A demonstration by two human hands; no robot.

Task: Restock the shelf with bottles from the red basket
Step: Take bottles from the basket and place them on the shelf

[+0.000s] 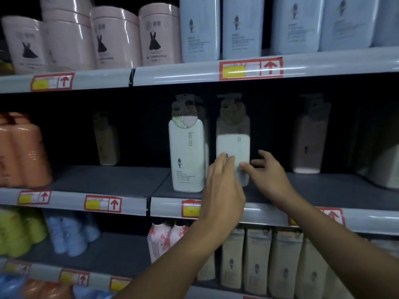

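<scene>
Two white pump bottles with dark caps stand upright on the middle shelf (108, 180). The left white bottle (186, 156) is near the shelf's front edge. The right white bottle (233, 145) sits a little further back. My left hand (222, 188) rests its fingertips on the lower front of the right bottle. My right hand (267, 173) touches the same bottle's lower right side with thumb and fingers spread. Neither hand wraps around it. The red basket is out of view.
A pinkish pump bottle (308, 143) stands to the right and a beige one (106, 143) far back left. Orange bottles (19, 152) fill the shelf's left end. Pink and pale blue containers line the shelf above; beige bottles (257, 260) stand below.
</scene>
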